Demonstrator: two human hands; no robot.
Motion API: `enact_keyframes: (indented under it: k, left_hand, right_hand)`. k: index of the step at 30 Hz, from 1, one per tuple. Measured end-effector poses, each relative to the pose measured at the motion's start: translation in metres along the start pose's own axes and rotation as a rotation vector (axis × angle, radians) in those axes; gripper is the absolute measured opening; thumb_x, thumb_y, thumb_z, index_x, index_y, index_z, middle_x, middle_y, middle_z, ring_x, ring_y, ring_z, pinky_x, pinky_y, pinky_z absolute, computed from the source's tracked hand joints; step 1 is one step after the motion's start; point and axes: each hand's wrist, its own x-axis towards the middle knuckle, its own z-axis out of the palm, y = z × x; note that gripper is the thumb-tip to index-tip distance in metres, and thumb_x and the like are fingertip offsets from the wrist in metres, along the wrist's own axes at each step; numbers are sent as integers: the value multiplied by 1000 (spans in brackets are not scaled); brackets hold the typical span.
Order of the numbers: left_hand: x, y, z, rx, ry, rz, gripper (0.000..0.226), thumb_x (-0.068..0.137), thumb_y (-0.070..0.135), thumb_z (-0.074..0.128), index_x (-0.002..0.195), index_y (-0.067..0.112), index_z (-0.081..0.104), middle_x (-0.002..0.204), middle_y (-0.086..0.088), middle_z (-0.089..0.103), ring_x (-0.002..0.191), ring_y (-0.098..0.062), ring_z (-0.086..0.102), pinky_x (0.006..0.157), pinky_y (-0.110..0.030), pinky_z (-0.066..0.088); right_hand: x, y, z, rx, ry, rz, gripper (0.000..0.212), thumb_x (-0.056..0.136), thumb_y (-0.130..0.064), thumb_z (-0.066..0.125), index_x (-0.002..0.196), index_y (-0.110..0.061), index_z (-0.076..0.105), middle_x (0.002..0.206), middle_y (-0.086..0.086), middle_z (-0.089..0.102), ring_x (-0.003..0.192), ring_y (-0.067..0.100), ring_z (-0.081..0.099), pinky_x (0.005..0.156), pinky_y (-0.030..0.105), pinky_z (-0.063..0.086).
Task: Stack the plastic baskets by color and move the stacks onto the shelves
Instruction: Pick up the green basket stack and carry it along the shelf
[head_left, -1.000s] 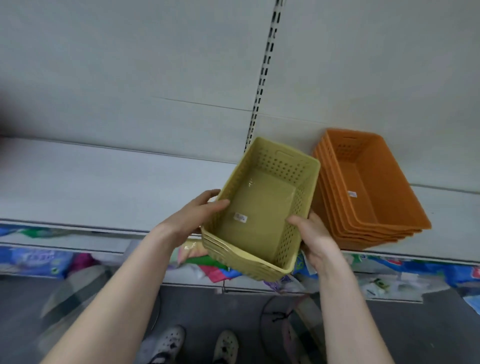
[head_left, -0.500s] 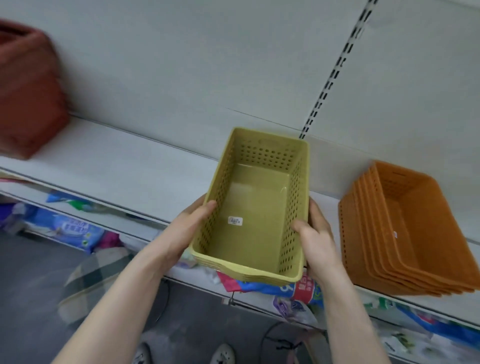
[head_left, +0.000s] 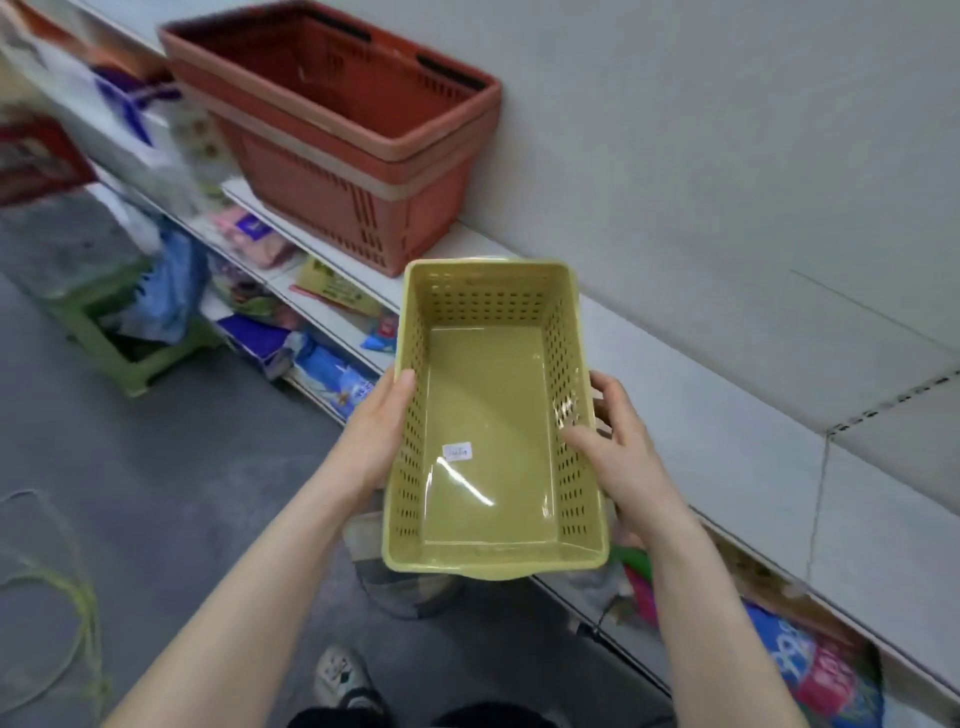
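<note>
A yellow-green plastic basket (head_left: 488, 415), rectangular with rows of slot perforations in its walls, a smooth glossy floor bearing a small white sticker (head_left: 458, 452), and a rolled rim beneath which further nested rims show at the near end. It is held level in the air over the front edge of the white shelf (head_left: 727, 415), near a red shopping basket (head_left: 337, 130) standing on that shelf. The left hand (head_left: 376, 431) and right hand (head_left: 618, 457) each clasp one long side wall, thumbs hooked over the rim, fingers outside.

Shop aisle, white shelving (head_left: 727, 431), red shopping basket (head_left: 332, 130), packaged goods (head_left: 332, 374)
</note>
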Motion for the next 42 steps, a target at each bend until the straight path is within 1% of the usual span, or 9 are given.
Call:
enact_keyframes:
  k: [5, 8, 13, 19, 24, 28, 32, 35, 42]
  left_hand:
    - [14, 0, -118, -56, 137, -4, 36, 101, 48, 37, 133, 44, 52, 121, 12, 65, 113, -14, 63, 103, -48, 46]
    - [25, -1, -180, -59, 197, -2, 40, 101, 48, 37, 139, 44, 48, 125, 12, 65, 112, -11, 63, 102, -45, 48]
    - [54, -6, -265, -67, 287, -24, 41, 100, 49, 38, 141, 52, 40, 129, 9, 64, 113, -14, 64, 101, -48, 48]
    - [113, -1, -355, -102, 325, -32, 39, 98, 47, 41, 137, 51, 45, 127, 7, 66, 113, -19, 65, 100, -51, 49]
    - [179, 32, -427, -83, 340, 9, 38, 100, 44, 41, 137, 45, 47, 124, 7, 67, 112, -18, 66, 98, -47, 51]
    - [229, 68, -485, -83, 358, 52, 40, 98, 46, 45, 138, 42, 48, 129, 8, 65, 115, -16, 64, 102, -45, 48]
    - [275, 102, -546, -49, 319, 86, 53, 90, 63, 49, 140, 46, 46, 137, 11, 60, 123, -14, 58, 107, -48, 43]
    - [311, 130, -595, 47, 245, 140, 74, 74, 85, 46, 139, 50, 44, 145, 15, 51, 134, -15, 48, 111, -52, 36]
    - [379, 217, -683, 11, -37, 169, 44, 91, 66, 41, 99, 39, 74, 109, -2, 76, 102, -23, 72, 91, -44, 54]
  right_hand:
    - [40, -25, 123, 4, -88, -16, 52, 87, -25, 64, 134, -38, 45, 124, -3, 61, 100, 13, 69, 78, 36, 61]
    - [65, -42, 189, 17, -123, -2, 47, 92, -24, 61, 135, -34, 44, 120, -2, 62, 86, 6, 72, 71, 30, 60]
    - [114, -64, 278, 12, -173, 20, 37, 95, -28, 55, 130, -35, 48, 114, 0, 66, 91, 15, 72, 85, 45, 59]
    - [182, -103, 361, 2, -233, 15, 35, 97, -26, 51, 131, -34, 48, 110, -4, 69, 88, 12, 71, 72, 30, 57]
    - [254, -148, 423, 6, -251, -18, 32, 92, -31, 52, 122, -42, 54, 111, -6, 70, 97, 18, 70, 91, 52, 54]
    - [305, -196, 468, 32, -262, -61, 27, 97, -23, 50, 120, -36, 54, 110, 0, 70, 98, 21, 70, 92, 52, 54]
    - [345, -244, 505, 41, -247, -95, 29, 98, -21, 49, 125, -29, 55, 111, 2, 70, 94, 16, 71, 83, 39, 57]
    - [374, -279, 529, 50, -249, -107, 34, 96, -21, 49, 128, -30, 55, 113, -3, 71, 101, 17, 70, 90, 45, 56]
    - [424, -357, 587, 165, -141, -107, 34, 96, -21, 51, 129, -23, 57, 116, 5, 72, 107, 26, 70, 95, 55, 53]
